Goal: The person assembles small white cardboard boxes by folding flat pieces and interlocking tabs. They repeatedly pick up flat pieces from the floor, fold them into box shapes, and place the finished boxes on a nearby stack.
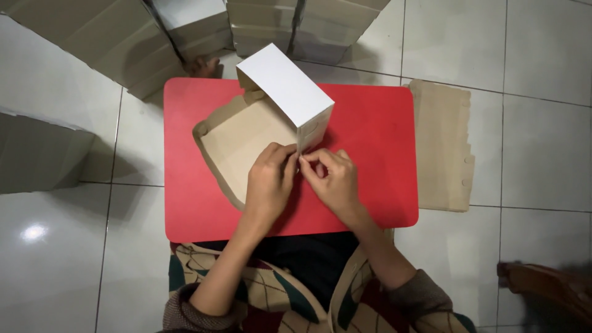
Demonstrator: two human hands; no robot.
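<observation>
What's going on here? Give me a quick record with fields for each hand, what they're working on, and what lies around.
left hand: pinching the near bottom edge of the white box
right hand: pinching the same edge, fingertips meeting the left's
white box: folded card, standing on the red table
brown cardboard sheet: flat, under the box
red table: small, low, on a tiled floor
flat cardboard stack: on the floor, right of the table

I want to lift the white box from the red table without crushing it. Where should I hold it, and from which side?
Probably grip the white box across its two long side walls, coming from above. It stands raised with its flat top facing up, and both hands already occupy the near end.
</observation>
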